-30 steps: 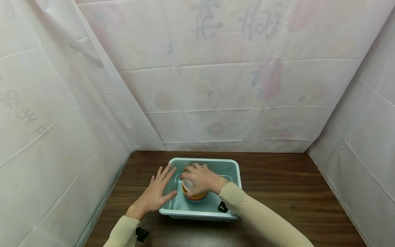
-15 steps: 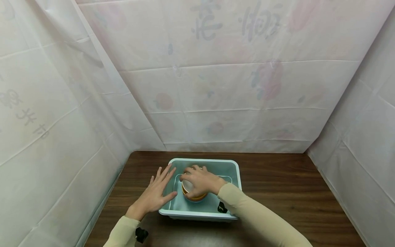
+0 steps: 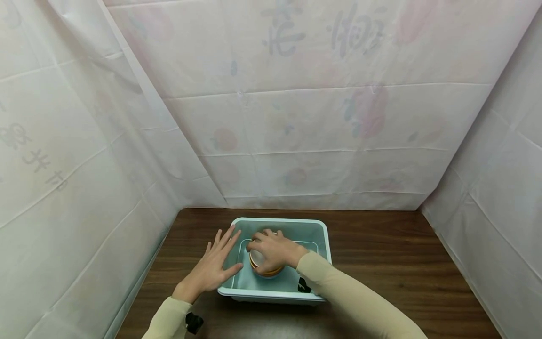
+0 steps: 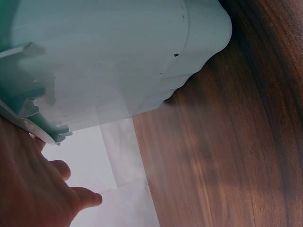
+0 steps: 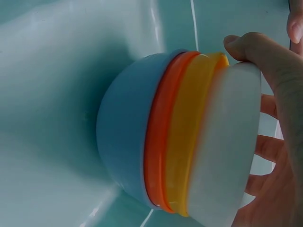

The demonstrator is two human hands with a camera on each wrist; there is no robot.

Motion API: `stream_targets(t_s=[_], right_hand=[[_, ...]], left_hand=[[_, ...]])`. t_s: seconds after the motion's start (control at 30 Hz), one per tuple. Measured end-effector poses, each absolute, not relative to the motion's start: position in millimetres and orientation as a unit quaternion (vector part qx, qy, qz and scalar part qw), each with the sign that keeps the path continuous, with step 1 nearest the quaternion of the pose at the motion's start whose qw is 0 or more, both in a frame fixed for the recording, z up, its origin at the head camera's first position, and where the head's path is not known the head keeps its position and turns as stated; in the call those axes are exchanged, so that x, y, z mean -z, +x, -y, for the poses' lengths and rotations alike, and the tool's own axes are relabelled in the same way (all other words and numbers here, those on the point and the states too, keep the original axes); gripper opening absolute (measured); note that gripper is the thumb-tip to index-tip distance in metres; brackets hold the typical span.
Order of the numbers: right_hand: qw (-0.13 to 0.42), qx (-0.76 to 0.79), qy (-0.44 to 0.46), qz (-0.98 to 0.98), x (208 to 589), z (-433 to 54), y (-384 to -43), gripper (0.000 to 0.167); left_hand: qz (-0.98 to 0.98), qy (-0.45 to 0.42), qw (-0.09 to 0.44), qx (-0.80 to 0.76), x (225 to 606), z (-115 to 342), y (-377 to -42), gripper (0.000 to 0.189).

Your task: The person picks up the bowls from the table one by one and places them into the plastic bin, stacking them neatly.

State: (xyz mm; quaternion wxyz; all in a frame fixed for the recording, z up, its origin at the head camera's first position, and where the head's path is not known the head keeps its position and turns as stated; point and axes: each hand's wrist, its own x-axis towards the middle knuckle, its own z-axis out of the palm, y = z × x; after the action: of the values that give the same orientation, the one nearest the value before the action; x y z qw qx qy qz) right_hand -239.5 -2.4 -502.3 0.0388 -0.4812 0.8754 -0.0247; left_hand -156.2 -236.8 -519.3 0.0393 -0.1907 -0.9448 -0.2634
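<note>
A stack of nested bowls stands in a pale blue-green plastic basin (image 3: pixel 271 294). In the right wrist view the blue bowl (image 5: pixel 125 127) is lowest, then an orange bowl (image 5: pixel 156 137) and a yellow bowl (image 5: pixel 182 137), with a white bowl (image 5: pixel 225 142) on top. My right hand (image 3: pixel 276 250) grips the white bowl by its rim, thumb on the near side and fingers across the far side. My left hand (image 3: pixel 211 268) lies at the basin's left rim, fingers straight and spread. The left wrist view shows that hand beside the basin's outer wall (image 4: pixel 109 61).
The basin sits on a dark wooden table (image 3: pixel 381 263). White printed sheets (image 3: pixel 317 141) hang behind and at both sides. A black wrist camera (image 3: pixel 194 322) is on the left sleeve, and another black device (image 3: pixel 304 285) is at the right sleeve.
My right hand has sunk very slightly with the white bowl, which sits a little lower in the stack. The left hand and the basin stay where they were.
</note>
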Motion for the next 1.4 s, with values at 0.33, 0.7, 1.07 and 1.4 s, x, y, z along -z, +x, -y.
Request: stream_targets(t_s=[0.33, 0.7, 1.07, 1.4], right_hand=[[0.046, 0.019, -0.481, -0.876, 507.1, 4.1, -239.8, 0.060], [0.061, 0.023, -0.478, -0.876, 506.4, 4.7, -238.2, 0.064], [0.067, 0.024, -0.475, -0.877, 508.4, 5.5, -239.2, 0.066], [0.071, 0.028, -0.473, -0.878, 510.7, 3.0, -237.4, 0.077]], left_hand=[[0.944, -0.192, 0.034, 0.265, 518.1, 237.7, -156.9, 0.082], [0.945, -0.192, 0.045, 0.262, 518.3, 238.2, -156.0, 0.082], [0.951, -0.171, 0.037, 0.256, 516.1, 236.5, -153.8, 0.084], [0.954, -0.159, 0.028, 0.253, 517.2, 235.1, -153.6, 0.085]])
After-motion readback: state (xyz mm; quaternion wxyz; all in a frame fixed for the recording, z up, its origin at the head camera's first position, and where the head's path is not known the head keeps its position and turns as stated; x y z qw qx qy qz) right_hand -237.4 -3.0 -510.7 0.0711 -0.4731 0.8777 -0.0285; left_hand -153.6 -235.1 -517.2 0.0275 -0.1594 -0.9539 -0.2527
